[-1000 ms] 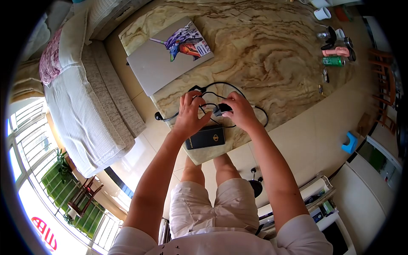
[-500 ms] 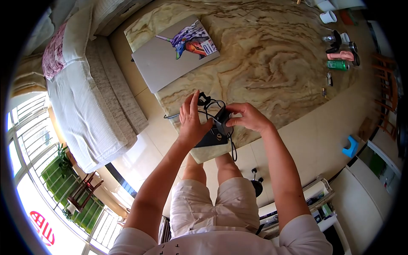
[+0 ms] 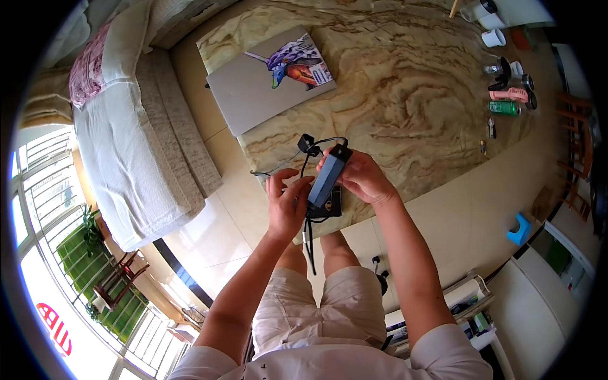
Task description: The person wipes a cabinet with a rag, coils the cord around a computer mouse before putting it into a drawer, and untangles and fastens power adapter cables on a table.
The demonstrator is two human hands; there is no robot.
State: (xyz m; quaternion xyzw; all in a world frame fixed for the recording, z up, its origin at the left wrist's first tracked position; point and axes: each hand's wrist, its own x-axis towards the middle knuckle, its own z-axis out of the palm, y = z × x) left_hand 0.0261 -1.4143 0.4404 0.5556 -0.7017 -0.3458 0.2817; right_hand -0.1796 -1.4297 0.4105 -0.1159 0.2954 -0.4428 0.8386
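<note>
A dark laptop power adapter (image 3: 328,178) is held tilted above the near edge of the table. My right hand (image 3: 366,178) grips its upper part from the right, with the fingers partly hidden behind it. On the other side, my left hand (image 3: 288,206) has bent fingers, their tips against the adapter's lower left edge. The black plug (image 3: 306,143) lies just beyond my left fingers. Its cable (image 3: 332,139) loops to the adapter's top, and more cable (image 3: 310,250) hangs below the hands. Partly hidden under the adapter is a flat black item (image 3: 333,206) with a small round emblem.
On the marbled table (image 3: 405,114) lies a closed grey laptop (image 3: 259,88) with a colourful sticker. A green can (image 3: 504,107), a pink item (image 3: 508,94) and a white cup (image 3: 493,38) stand at the far right. A sofa (image 3: 136,164) is left; a blue stool (image 3: 519,228) is right.
The adapter has been turned so its long side faces up, and it is raised. My left hand has shifted down and towards it. The hanging cable has swung left.
</note>
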